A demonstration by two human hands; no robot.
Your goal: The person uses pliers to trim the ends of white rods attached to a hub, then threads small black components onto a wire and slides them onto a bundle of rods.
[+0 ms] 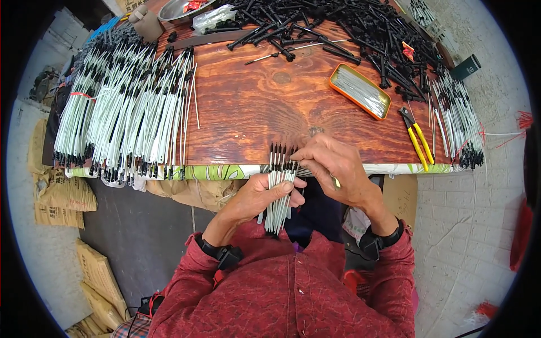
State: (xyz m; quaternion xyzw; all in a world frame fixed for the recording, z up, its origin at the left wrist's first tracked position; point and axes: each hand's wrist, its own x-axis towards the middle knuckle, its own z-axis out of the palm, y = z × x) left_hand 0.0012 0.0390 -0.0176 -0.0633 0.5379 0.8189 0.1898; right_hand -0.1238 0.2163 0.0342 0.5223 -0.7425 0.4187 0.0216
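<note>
My left hand [269, 197] is closed round a bundle of thin white rods [277, 201], its thumb lying across the front. Black tips stick up from the bundle's top end, and the lower ends hang over my lap. At the upper right of the bundle, my right hand [336, 166] has its thumb and forefinger pinched at one black tip [293, 151]. A small pale yellowish piece [336, 182] shows under the curled fingers of that hand; I cannot make out what it is.
Many white rods with black ends [127, 112] lie along the table's left side, more rods [459, 118] at the right. Black plastic parts [338, 28] are heaped at the back. An orange-rimmed tin [359, 91] holds thin metal needles. Yellow-handled pliers [416, 138] rest near the front edge.
</note>
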